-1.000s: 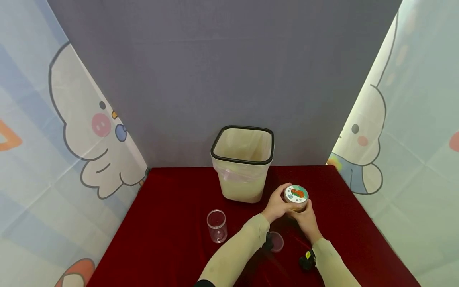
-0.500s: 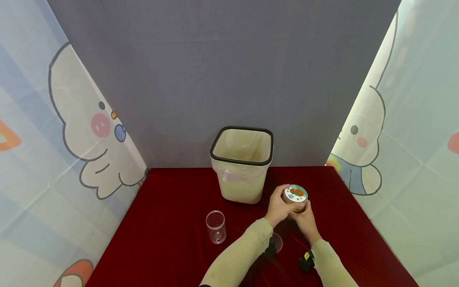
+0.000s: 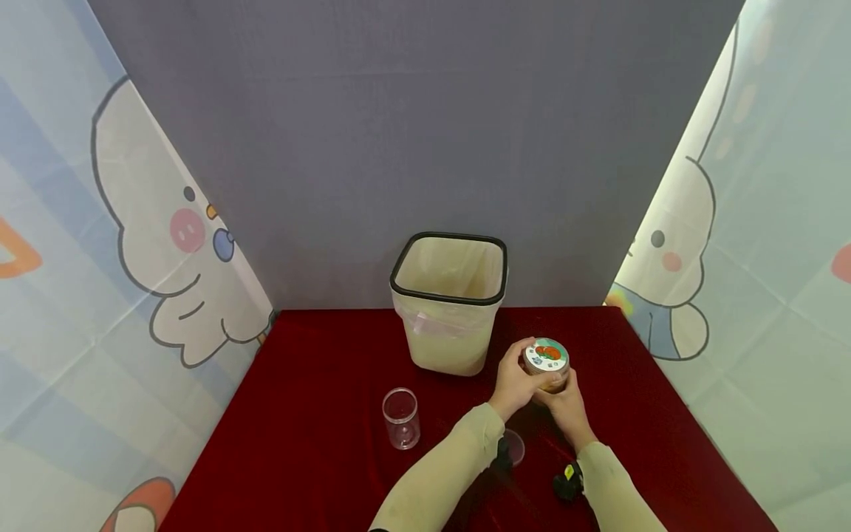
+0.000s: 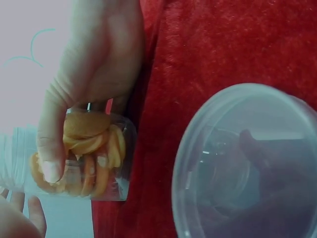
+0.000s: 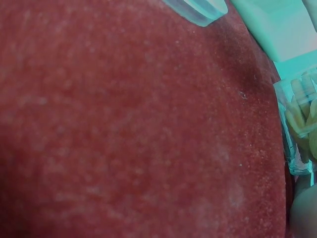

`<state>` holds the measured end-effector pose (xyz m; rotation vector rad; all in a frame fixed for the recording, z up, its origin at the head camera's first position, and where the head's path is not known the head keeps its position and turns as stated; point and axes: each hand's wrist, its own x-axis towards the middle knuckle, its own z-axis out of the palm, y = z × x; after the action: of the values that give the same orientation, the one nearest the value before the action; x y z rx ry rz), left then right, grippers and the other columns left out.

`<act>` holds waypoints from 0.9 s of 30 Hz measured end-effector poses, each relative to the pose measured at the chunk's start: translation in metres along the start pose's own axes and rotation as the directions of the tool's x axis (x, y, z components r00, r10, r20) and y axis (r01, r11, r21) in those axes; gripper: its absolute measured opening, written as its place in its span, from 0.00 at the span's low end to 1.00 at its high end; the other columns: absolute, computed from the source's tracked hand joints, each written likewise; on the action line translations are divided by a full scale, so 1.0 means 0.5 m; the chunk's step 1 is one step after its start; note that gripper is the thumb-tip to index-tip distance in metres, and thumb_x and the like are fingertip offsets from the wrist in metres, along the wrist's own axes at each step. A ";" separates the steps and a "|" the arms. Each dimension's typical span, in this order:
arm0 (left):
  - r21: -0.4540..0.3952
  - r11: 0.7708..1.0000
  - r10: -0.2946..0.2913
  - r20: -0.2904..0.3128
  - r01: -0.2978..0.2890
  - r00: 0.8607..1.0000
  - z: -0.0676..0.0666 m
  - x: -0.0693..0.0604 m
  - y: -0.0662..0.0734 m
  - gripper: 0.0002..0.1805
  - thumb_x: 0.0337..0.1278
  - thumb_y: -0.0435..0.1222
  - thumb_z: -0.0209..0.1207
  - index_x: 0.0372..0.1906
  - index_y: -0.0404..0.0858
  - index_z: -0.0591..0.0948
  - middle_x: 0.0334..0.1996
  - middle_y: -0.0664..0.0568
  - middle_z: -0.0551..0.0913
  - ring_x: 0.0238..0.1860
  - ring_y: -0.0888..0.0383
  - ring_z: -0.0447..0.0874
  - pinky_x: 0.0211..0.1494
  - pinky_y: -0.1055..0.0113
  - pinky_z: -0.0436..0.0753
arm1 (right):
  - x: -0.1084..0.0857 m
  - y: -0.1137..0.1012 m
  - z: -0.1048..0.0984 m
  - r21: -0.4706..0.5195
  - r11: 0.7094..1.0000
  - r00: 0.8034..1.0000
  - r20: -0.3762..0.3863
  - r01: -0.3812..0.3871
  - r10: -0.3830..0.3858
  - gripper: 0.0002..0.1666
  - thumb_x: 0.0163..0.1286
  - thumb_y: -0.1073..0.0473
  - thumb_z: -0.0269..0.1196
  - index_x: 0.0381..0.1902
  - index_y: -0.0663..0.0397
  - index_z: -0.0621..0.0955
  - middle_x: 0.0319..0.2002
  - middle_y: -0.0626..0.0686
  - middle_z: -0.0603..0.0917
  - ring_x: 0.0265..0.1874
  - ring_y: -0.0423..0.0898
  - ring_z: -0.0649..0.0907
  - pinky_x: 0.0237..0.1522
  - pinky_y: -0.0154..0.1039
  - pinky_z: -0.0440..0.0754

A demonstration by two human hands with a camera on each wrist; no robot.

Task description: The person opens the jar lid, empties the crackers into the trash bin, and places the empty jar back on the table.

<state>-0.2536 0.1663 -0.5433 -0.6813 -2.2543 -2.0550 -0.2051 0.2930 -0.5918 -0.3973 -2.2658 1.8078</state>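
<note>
A clear jar [image 4: 96,153] of orange-coloured slices stands upright between my hands at the right of the table. Its round top [image 3: 547,355] carries a white and green label with an orange fruit picture. My left hand [image 3: 515,380] grips the upper part of the jar from the left, thumb across the front. Lower down, my right hand [image 3: 564,410] holds the body, its thumb on the clear wall in the left wrist view. Nearer me, a clear round lid [image 3: 514,448] lies on the cloth beside the left wrist camera. Some fingers are hidden behind the jar.
A clear lidless jar [image 3: 402,419] stands on the red cloth [image 3: 312,414] left of my left sleeve. Behind it is a cream bin [image 3: 452,343] with a black rim and a plastic liner. A grey curtain closes the back; patterned cloths hang on both sides.
The left wrist and sleeve have shifted slightly to the right and cover more of the lid on the cloth. The held jar has moved a little left. Both hands keep their grip.
</note>
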 end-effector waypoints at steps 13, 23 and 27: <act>-0.040 0.999 -0.005 -0.012 0.005 1.000 -0.010 -0.003 -0.006 0.40 0.45 0.37 0.78 0.66 0.44 0.74 0.59 0.63 0.75 0.57 0.65 0.75 0.57 0.71 0.76 | 0.002 0.003 0.001 -0.015 1.000 1.000 -0.010 0.019 -0.019 0.56 0.59 0.58 0.75 0.75 0.58 0.52 0.67 0.65 0.65 0.60 0.55 0.70 0.46 0.26 0.69; -0.065 0.998 0.010 -0.062 -0.014 0.998 -0.037 -0.015 -0.012 0.37 0.45 0.37 0.78 0.64 0.45 0.76 0.62 0.60 0.74 0.59 0.62 0.74 0.57 0.70 0.76 | 0.007 0.008 -0.001 0.012 0.999 1.000 0.003 0.030 -0.030 0.60 0.58 0.58 0.76 0.76 0.56 0.50 0.69 0.65 0.63 0.63 0.57 0.69 0.43 0.19 0.69; -0.081 0.996 0.042 -0.070 -0.048 0.997 -0.051 -0.029 -0.011 0.35 0.45 0.35 0.77 0.62 0.42 0.77 0.64 0.53 0.74 0.60 0.58 0.74 0.54 0.69 0.78 | 0.009 0.010 -0.001 0.012 0.999 0.999 -0.002 0.032 -0.032 0.60 0.58 0.59 0.76 0.77 0.56 0.51 0.70 0.64 0.63 0.64 0.56 0.69 0.46 0.20 0.68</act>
<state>-0.2494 0.1376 -0.5493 -0.6496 -2.1093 -2.1271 -0.2088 0.2960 -0.5963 -0.3577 -2.2460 1.8039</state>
